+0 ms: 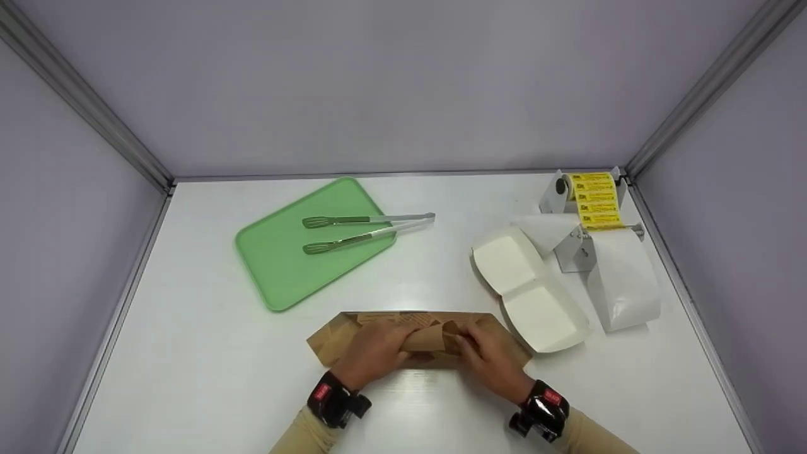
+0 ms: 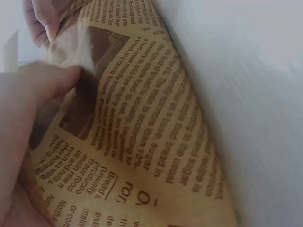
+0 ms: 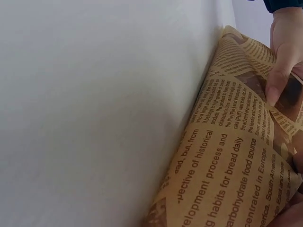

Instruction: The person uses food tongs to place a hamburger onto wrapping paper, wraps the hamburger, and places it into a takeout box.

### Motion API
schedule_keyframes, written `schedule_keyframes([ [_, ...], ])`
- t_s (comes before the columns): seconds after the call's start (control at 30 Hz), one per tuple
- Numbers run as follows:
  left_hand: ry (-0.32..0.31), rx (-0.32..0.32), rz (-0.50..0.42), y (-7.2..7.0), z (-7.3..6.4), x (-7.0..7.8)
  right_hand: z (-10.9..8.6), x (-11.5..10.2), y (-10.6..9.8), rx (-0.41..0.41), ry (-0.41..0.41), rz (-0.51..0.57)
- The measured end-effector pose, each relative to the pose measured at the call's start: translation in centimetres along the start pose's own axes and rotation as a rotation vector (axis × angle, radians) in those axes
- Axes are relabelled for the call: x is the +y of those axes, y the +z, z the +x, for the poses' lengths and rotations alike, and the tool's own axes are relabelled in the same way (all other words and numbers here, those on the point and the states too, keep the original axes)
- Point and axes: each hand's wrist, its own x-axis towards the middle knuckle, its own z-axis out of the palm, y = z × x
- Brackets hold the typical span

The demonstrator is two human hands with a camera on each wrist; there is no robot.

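A brown sheet of newspaper-print wrapping paper (image 1: 425,362) lies folded into a long flat band near the table's front edge, its ends angled. My left hand (image 1: 377,347) grips the folded layer left of the middle, its thumb on the paper in the left wrist view. At the right of the middle, my right hand (image 1: 490,360) pinches the same fold between thumb and fingers. Between the hands, a raised flap (image 1: 423,339) of paper stands up. In the right wrist view, printed paper (image 3: 213,175) slopes up from the white table toward the fingers. Whatever the paper encloses is hidden.
An open white clamshell box (image 1: 542,312) stands right of the paper. Behind it is a dispenser with a roll of yellow labels (image 1: 596,198) and a white backing strip (image 1: 624,277). Metal tongs (image 1: 353,243) lie across a green tray (image 1: 277,265) at back left. Panels enclose the table.
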Motion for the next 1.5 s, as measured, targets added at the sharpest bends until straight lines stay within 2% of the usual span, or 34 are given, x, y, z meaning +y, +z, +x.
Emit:
schedule_keyframes([
  [0.1,0.008,0.015,0.03,0.2,0.1,0.1,0.0,0.1,0.1,0.042,-0.017,-0.025],
  [0.27,0.035,0.055,0.066,0.5,0.5,0.2,-0.1,0.2,0.1,0.035,0.041,0.006],
  [0.37,0.048,0.073,0.054,0.7,0.8,0.3,-0.1,0.2,0.0,0.039,0.095,0.056],
  [0.47,0.042,0.073,0.024,0.8,1.1,0.2,-0.2,-0.1,-0.3,0.084,0.111,0.069],
  [0.63,0.011,0.072,-0.027,1.0,1.4,0.2,-1.2,-1.3,-0.3,0.199,0.064,-0.049],
  [0.7,0.005,0.076,-0.047,1.0,1.5,0.1,-1.8,-2.0,-0.1,0.207,0.032,-0.095],
  [0.77,0.008,0.08,-0.058,1.0,1.6,0.1,-2.4,-2.7,0.2,0.18,-0.025,-0.152],
  [0.93,0.027,0.099,-0.063,1.1,1.8,-0.1,-3.0,-3.5,1.2,0.015,-0.239,-0.281],
  [1.03,0.031,0.1,-0.053,1.2,1.9,-0.1,-3.1,-3.4,1.8,-0.059,-0.325,-0.357],
  [1.23,0.026,0.105,-0.042,1.4,2.0,-0.2,-3.0,-3.1,2.9,-0.14,-0.359,-0.487],
  [1.5,0.0,0.106,-0.045,1.5,2.0,-0.4,-3.0,-2.8,3.4,-0.147,-0.359,-0.565],
])
